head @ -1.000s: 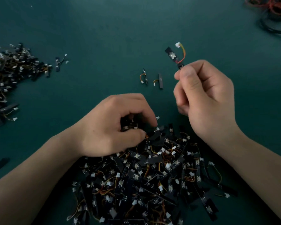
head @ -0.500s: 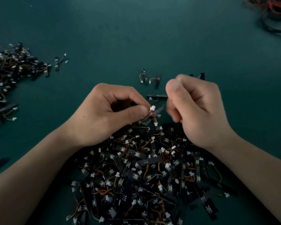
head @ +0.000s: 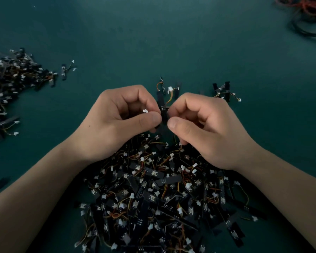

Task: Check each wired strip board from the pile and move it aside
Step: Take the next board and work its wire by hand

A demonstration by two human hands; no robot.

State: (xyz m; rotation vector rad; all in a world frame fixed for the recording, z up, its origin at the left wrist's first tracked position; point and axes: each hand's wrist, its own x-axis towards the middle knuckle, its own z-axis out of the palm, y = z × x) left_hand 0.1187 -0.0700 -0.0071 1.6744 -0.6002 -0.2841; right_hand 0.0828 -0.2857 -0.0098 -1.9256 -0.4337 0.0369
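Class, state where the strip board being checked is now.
Head view, centre: the strip board is pinched upright between the left hand and right hand, above the far edge of the pile.

Head cam, wide-angle, facing fwd & down, close over pile (head: 153, 194), green table (head: 153, 33)

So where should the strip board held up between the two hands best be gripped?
Probably by its long edges at mid-length, pinched from left and right: the strip board is narrow, flat and nearly upright between the left hand and right hand, its upper end free.
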